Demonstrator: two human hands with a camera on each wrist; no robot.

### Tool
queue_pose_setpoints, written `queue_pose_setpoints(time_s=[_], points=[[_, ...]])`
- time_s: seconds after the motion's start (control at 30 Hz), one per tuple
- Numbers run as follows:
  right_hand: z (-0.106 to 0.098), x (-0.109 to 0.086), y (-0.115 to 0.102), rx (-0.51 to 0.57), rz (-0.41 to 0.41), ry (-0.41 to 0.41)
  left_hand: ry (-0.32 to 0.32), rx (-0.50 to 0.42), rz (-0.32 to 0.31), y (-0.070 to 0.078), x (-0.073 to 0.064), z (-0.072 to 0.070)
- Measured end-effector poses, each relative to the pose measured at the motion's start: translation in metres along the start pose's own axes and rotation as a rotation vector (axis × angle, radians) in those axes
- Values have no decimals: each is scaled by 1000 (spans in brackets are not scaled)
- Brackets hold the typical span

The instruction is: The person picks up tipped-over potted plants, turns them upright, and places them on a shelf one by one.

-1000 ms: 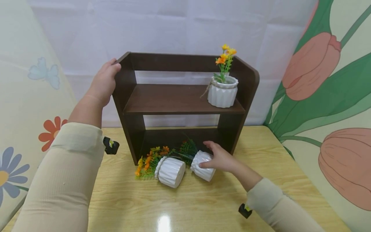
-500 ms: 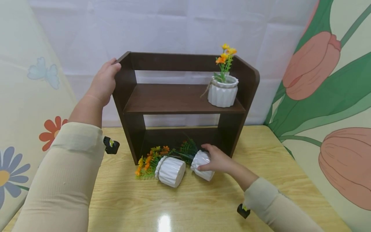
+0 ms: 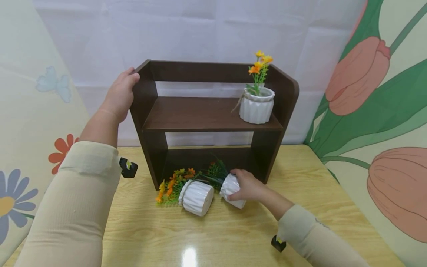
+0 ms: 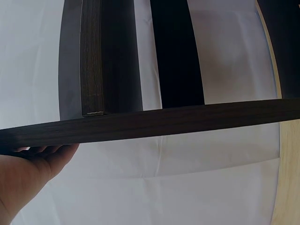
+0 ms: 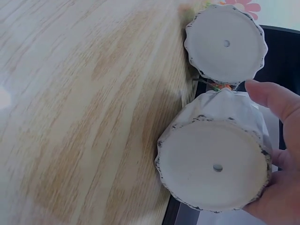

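Note:
My left hand [image 3: 119,94] grips the upper left corner of a dark brown two-tier shelf [image 3: 200,113]. In the left wrist view its fingers [image 4: 58,157] lie against the side panel [image 4: 164,124]. My right hand [image 3: 248,187] holds a white fluted flowerpot [image 3: 230,189], tipped on its side before the lower tier. From the right wrist, the thumb [image 5: 269,96] lies on one side of that pot and fingers on the other, its base [image 5: 211,164] facing the camera. Beside it lies a second white flowerpot [image 3: 197,197] with orange flowers [image 3: 171,185].
A third white flowerpot [image 3: 256,109] with orange and yellow flowers stands upright on the upper tier, at the right. The shelf stands on a light wooden table [image 3: 160,233], in front of a white cloth [image 3: 200,29]. Flower-painted panels [image 3: 393,159] flank both sides.
My right hand has moved slightly left and down, closing its thumb and fingers round the tipped flowerpot. The left hand and the other pots stay in place.

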State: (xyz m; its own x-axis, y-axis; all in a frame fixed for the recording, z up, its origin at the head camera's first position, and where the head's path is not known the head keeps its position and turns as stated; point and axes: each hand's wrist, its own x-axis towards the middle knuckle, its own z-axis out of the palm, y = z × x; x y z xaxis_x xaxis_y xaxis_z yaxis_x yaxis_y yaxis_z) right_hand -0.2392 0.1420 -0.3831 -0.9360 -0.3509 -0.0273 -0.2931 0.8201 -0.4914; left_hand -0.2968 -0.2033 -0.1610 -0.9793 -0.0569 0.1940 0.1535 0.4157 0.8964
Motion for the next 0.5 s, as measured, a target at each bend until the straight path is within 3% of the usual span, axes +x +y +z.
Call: queue_pose_setpoints(time_s=[0.5], points=[[8, -1, -3, -81, -13, 34, 0, -3, -5, -1, 1, -1]])
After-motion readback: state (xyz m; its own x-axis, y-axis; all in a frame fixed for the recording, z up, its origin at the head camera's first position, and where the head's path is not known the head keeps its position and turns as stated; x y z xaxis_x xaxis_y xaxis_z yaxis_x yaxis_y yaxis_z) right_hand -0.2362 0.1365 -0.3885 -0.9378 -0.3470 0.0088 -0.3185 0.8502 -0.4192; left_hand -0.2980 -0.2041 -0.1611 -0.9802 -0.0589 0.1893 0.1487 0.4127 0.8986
